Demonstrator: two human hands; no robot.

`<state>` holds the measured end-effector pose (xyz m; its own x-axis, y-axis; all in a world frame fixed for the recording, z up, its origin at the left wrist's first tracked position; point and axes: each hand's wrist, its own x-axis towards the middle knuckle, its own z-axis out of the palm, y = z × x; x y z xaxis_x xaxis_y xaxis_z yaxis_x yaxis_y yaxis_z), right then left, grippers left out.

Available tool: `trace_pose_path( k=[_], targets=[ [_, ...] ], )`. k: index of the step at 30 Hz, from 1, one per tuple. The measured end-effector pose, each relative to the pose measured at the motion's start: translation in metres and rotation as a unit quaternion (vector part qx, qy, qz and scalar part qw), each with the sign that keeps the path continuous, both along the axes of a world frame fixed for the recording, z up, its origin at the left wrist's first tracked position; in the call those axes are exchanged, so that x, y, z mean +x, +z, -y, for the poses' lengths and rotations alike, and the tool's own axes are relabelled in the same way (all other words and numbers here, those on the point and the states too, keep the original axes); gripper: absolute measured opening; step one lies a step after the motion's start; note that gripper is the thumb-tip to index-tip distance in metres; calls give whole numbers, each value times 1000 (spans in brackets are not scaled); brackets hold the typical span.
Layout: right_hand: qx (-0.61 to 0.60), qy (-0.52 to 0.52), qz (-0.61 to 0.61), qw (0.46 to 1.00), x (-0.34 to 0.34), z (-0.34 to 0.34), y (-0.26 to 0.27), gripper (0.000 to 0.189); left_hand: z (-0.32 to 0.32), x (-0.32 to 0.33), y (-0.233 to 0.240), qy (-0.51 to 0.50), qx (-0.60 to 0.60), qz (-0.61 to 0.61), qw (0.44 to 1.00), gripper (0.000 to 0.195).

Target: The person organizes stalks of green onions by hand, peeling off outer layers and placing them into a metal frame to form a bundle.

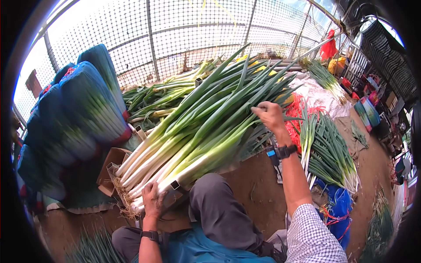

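A large pile of long green onions [197,131] lies slantwise before me in a metal-framed rack [175,185]. Its white, rooted ends point to the lower left, its green leaves to the upper right. My left hand [153,200] is curled against the nearest white stalks, just above the roots [126,200]. Over the leafy end, my right hand [270,115] has its fingers bent inward beside the leaves; whether a leaf is pinched there is unclear. Both wrists wear dark straps.
Blue net-wrapped onion bundles [88,98] stand at left. More onions [164,95] lie behind the rack, and a loose bunch [329,148] at right near red ties [294,125] and blue netting [338,210]. A mesh fence [197,36] runs along the back. My knee [220,203] is close below the rack.
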<state>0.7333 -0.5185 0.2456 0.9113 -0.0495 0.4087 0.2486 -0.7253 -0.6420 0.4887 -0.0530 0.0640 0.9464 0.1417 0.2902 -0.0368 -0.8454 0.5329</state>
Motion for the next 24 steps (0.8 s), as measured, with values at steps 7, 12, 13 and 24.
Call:
trace_pose_path(
  k=[7, 12, 13, 24],
  targets=[
    [-123, -34, 3, 992, 46, -40, 16, 19, 0, -2, 2, 4, -3, 4, 1000, 58],
    [-308, 44, 307, 899, 65, -27, 36, 17, 1, -1, 5, -2, -9, 1, 1000, 58],
    [-343, 18, 281, 896, 67, -27, 48, 19, 1, 0, 6, 7, -4, -2, 1000, 58],
    [-349, 352, 195, 846, -52, -172, -51, 51, -6, 1, 10, -6, -23, -43, 999, 54]
  ],
)
